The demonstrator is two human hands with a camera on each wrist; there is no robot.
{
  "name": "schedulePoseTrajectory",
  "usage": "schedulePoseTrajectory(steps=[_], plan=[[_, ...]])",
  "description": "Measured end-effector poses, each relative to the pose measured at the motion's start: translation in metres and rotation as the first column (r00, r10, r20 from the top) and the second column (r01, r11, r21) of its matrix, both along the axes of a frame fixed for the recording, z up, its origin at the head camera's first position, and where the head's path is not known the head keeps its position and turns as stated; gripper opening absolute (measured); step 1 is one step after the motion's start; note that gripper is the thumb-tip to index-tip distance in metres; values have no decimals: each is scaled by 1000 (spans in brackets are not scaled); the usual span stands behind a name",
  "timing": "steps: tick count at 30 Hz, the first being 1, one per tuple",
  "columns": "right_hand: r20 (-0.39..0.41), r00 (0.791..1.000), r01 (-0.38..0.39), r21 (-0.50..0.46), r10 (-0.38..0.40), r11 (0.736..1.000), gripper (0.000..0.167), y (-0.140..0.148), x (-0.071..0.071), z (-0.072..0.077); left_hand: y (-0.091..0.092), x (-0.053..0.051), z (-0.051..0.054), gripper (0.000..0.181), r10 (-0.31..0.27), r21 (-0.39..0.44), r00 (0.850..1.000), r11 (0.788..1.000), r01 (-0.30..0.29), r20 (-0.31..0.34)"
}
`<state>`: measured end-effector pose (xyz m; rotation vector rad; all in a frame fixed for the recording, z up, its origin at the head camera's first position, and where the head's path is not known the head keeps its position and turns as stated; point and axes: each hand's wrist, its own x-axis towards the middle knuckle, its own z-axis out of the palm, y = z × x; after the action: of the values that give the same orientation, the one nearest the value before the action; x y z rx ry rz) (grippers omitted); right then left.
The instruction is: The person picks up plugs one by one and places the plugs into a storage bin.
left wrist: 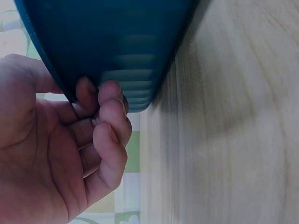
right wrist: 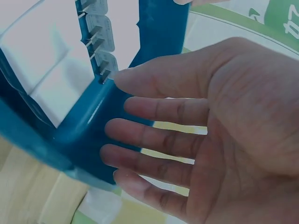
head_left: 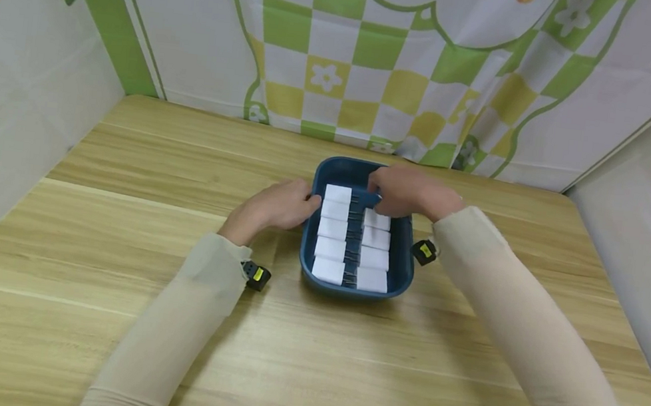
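A dark blue plastic bin (head_left: 407, 266) holds two columns of white plug adapters (head_left: 332, 229), their metal prongs (right wrist: 99, 44) turned toward the middle. My left hand (head_left: 285, 204) grips the bin's left rim, thumb over the edge; in the left wrist view its curled fingers (left wrist: 112, 112) lie against the outer wall. My right hand (head_left: 405, 191) reaches over the far right corner into the bin, above the far end of the right column. In the right wrist view its fingers (right wrist: 154, 135) are extended and hold nothing, and the thumb tip is near the endmost adapter of the left column.
The bin stands on a wood-grain table (head_left: 306, 375). Behind it hangs a green, yellow and white checked curtain (head_left: 372, 54), with white cloth at both sides. Small black devices with yellow labels (head_left: 257, 277) are strapped at the wrists.
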<state>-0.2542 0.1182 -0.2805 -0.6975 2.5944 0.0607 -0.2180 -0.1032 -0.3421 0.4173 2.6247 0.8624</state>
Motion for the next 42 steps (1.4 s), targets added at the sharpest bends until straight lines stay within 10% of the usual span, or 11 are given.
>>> schedulePoseTrajectory(steps=[9, 42], plan=[[-115, 993, -41, -60, 34, 997, 40, 13, 3, 11, -1, 0, 0, 41, 5, -1, 1000, 1000, -5, -1], [-157, 982, 85, -134, -106, 987, 46, 60, 5, 23, 0, 0, 0, 40, -8, -2, 1000, 1000, 8, -7]])
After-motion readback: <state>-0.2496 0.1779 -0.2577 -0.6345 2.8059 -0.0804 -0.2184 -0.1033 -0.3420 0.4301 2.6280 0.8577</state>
